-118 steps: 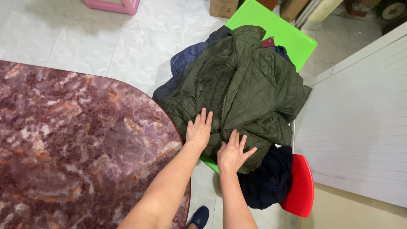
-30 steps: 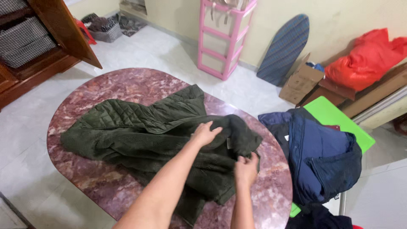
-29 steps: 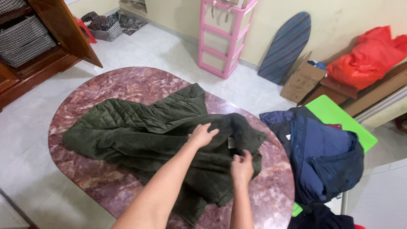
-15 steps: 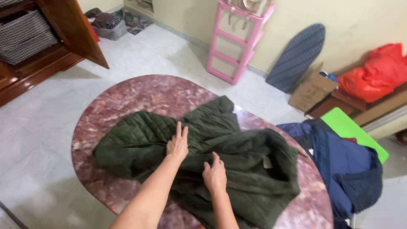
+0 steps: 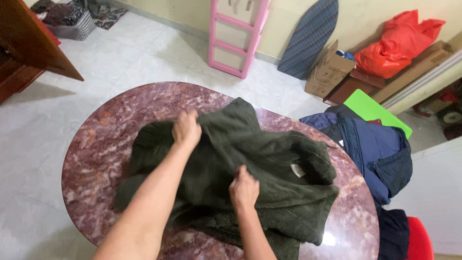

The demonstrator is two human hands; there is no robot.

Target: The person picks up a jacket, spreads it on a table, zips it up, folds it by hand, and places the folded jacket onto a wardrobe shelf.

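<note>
A dark green jacket (image 5: 284,178) with a fleecy lining lies spread over the round reddish marble table (image 5: 101,159). My left hand (image 5: 186,130) is closed on a fold of the jacket near its far edge and lifts it. My right hand (image 5: 244,188) grips the fabric near the jacket's middle. A small pale label (image 5: 297,170) shows on the lining to the right of my right hand.
A navy jacket (image 5: 375,151) lies over a green stool (image 5: 373,107) right of the table, with a red stool (image 5: 417,240) below it. A pink shelf rack (image 5: 236,38), an ironing board (image 5: 308,38), cardboard boxes (image 5: 332,72) and a red bag (image 5: 394,43) line the far wall.
Both hands went from lying flat on the jacket to gripping it. My left hand rose with a fold, bunching the left part of the jacket toward the middle.
</note>
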